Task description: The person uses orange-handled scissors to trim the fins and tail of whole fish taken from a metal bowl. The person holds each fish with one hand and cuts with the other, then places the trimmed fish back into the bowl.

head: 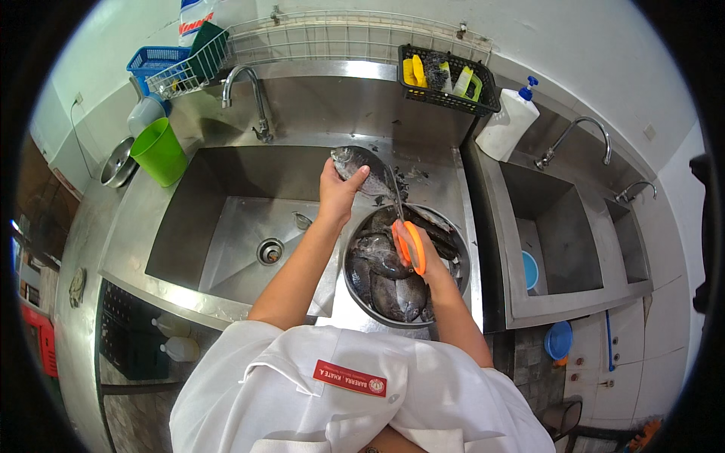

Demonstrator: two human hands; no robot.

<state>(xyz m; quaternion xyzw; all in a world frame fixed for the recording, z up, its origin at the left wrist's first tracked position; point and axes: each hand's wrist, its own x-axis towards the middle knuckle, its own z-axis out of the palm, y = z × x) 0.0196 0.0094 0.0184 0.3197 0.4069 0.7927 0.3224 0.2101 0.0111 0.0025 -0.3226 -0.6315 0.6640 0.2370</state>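
Observation:
My left hand (342, 187) grips a whole dark grey fish (365, 165) above the right edge of the sink basin, its head pointing up and left. In my right hand (422, 249) is a pair of scissors (418, 249) with orange handles. The blades reach up to the fish's rear end and overlap it; how far apart they are I cannot tell. Below both hands stands a round metal bowl (350, 283) holding several dark fish (391, 294). Dark scraps (416, 172) lie on the steel counter behind the bowl.
A deep steel sink (238, 226) with a faucet (260, 107) lies to the left. Behind are a black plastic basket (453, 102) of brushes and a white pump bottle (507, 124). A green bucket (161, 153) stands far left. Another sink (552, 226) is at right.

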